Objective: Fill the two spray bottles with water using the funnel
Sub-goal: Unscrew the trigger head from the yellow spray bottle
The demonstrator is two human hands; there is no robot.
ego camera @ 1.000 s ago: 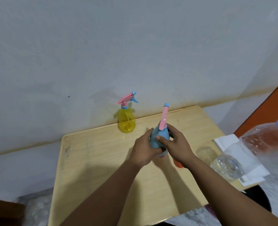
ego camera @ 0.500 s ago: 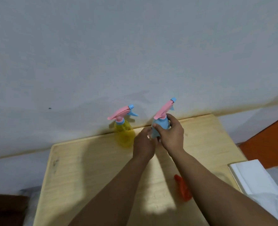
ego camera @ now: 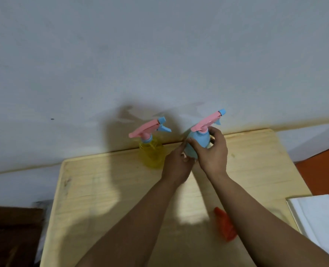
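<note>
Near frame centre, the blue spray bottle's (ego camera: 200,143) lower body is hidden behind both hands: the right hand's (ego camera: 212,154) fingers curl round it, the left hand (ego camera: 176,166) grips low. The orange funnel (ego camera: 225,226), blurred, lies on the counter (ego camera: 102,189) lower right. Since half a second ago, the yellow spray bottle (ego camera: 152,153) stays put left of them.

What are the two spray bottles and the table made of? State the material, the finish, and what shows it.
Yellow bottle: see-through tinted plastic, glossy; light passes through its body.
Blue bottle, held by the right hand and left hand: opaque plastic, smooth and matte. Both have pink and blue moulded plastic triggers.
Table: pale wood, or perhaps wood-look laminate; grain lines run across it, with a soft sheen.
</note>
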